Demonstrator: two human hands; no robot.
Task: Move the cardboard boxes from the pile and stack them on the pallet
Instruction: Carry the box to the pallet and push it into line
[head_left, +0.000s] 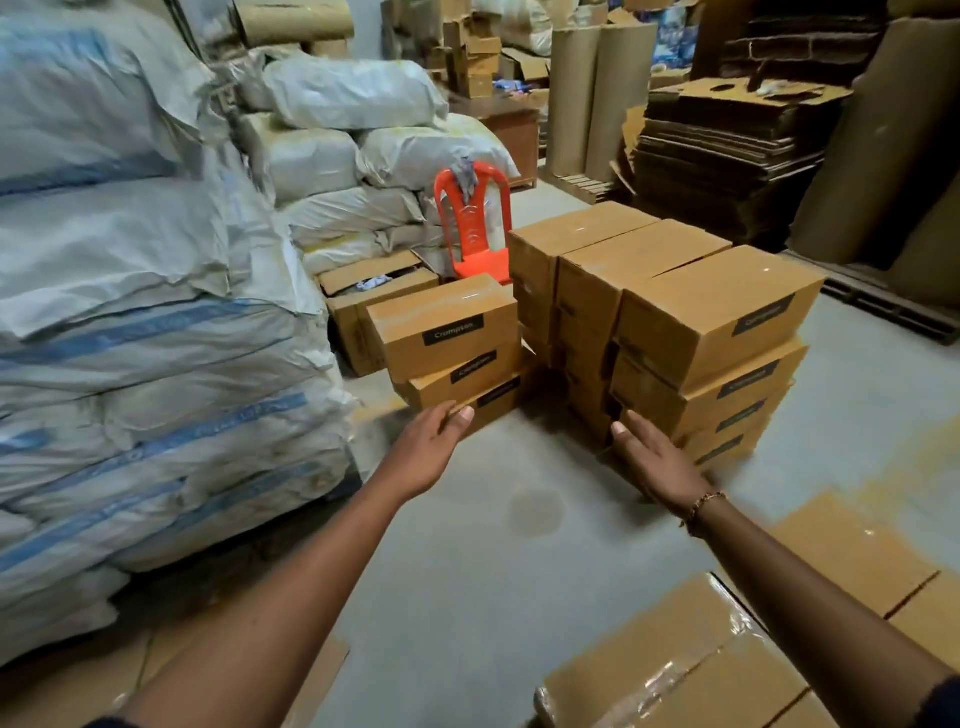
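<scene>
Both arms reach out over the grey floor toward the cardboard boxes. The left hand is held flat with its fingers straight and together, right at the bottom box of a short stack of three. I cannot tell whether it touches. The right hand, with a beaded bracelet at the wrist, is also flat with its fingers straight, low in front of the taller block of boxes. It holds nothing.

More boxes sealed with clear tape lie close by at the lower right; what they rest on is hidden. An orange plastic chair stands behind the short stack, beside an open box. White sacks are piled high on the left. Flat cardboard sheets and brown paper rolls fill the back.
</scene>
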